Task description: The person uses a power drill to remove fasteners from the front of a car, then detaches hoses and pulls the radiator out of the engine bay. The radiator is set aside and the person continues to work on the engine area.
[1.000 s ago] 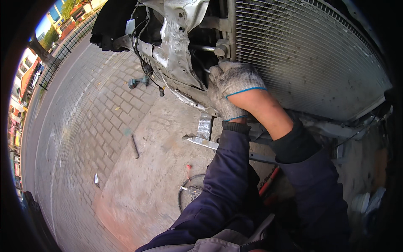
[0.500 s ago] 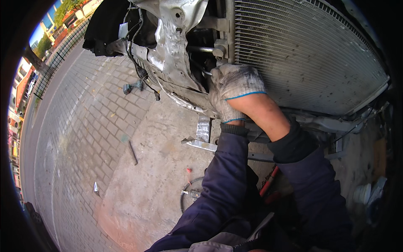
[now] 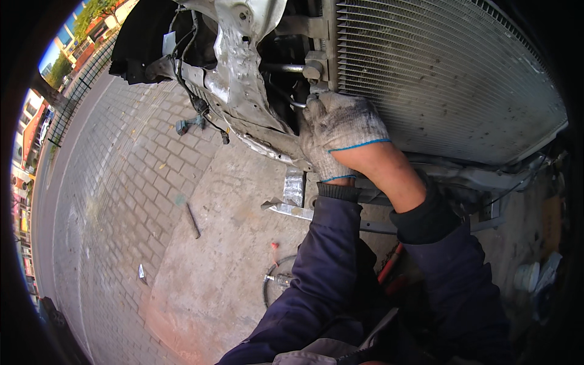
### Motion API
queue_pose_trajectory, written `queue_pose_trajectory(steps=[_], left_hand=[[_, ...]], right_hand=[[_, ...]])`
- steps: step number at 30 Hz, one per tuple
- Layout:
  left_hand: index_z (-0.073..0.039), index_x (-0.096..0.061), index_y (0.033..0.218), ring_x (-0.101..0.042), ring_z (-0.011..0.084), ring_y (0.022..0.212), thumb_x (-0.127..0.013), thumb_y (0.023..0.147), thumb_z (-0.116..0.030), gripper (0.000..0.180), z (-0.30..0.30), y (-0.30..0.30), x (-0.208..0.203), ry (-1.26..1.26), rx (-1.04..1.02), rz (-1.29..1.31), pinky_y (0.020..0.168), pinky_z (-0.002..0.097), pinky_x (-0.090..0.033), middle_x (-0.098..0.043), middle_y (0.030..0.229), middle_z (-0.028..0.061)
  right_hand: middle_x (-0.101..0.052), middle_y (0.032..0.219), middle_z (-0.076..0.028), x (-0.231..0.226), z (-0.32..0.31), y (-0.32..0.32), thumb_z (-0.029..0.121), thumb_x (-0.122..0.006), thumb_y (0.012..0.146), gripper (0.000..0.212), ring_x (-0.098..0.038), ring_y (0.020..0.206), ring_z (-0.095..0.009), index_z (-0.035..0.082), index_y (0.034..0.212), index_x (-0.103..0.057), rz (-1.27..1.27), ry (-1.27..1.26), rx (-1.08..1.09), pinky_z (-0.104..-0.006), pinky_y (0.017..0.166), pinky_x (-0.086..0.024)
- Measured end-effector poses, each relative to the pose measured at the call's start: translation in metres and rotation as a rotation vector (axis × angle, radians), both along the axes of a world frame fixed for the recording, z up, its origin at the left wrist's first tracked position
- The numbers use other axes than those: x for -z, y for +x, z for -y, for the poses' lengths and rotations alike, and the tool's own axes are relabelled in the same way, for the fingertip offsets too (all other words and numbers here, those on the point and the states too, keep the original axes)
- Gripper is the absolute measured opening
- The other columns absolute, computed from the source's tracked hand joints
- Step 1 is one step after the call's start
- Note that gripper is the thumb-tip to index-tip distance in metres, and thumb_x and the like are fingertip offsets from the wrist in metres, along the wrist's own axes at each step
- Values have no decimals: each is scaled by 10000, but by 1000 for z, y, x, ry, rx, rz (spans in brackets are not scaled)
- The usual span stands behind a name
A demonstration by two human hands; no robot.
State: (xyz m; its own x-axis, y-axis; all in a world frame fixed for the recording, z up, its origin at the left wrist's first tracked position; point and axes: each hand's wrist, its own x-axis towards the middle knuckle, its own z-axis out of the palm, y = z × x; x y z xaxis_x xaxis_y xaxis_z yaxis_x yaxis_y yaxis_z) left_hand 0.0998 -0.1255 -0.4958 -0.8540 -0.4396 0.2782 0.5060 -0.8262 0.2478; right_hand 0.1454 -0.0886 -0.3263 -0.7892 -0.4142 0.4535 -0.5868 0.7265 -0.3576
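Note:
Both my hands wear dirty white knit gloves with blue cuffs, at the left lower edge of a finned car radiator or condenser (image 3: 438, 85). My right hand (image 3: 354, 121) lies over the left, back upward, its fingers curled closed at a thin metal pipe end (image 3: 297, 104); what they grip is hidden. My left hand (image 3: 317, 149) is under and left of the right one, its fingers mostly covered, so their hold cannot be made out. Left of them is the bent, bare-metal front body (image 3: 234, 67) of a car, with a hanging black wiring harness (image 3: 199, 104).
A teal-and-black power tool (image 3: 188, 125) and a hammer (image 3: 192, 220) lie on the ground to the left. Below the car are a metal bracket (image 3: 294, 185) and a coiled hose (image 3: 267, 280). A red bar (image 3: 390, 263) is near my legs.
The car front has shifted slightly left in view. My hands stay together at the same spot by the pipe, with barely any movement.

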Motion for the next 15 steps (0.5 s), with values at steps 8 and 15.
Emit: queue_pose_trajectory(steps=[8, 15], left_hand=[[18, -550, 1551, -634, 248, 1394, -443, 1235, -247, 426, 3, -1, 11, -71, -11, 32, 1198, 421, -532, -647, 1525, 130], [-31, -542, 1556, -560, 283, 1470, -398, 1246, -302, 436, 8, -6, 38, 146, 232, -160, 1278, 429, -433, -600, 1587, 124]], right_hand=[[-762, 1082, -222, 8, -5, 3, 317, -681, 1065, 285, -742, 1010, -459, 42, 1099, -744, -49, -30, -32, -510, 879, -621], [-777, 1119, -189, 11, -2, 2, 299, -639, 1082, 276, -760, 1026, -426, 60, 1145, -761, -72, 24, -10, -493, 883, -630]])
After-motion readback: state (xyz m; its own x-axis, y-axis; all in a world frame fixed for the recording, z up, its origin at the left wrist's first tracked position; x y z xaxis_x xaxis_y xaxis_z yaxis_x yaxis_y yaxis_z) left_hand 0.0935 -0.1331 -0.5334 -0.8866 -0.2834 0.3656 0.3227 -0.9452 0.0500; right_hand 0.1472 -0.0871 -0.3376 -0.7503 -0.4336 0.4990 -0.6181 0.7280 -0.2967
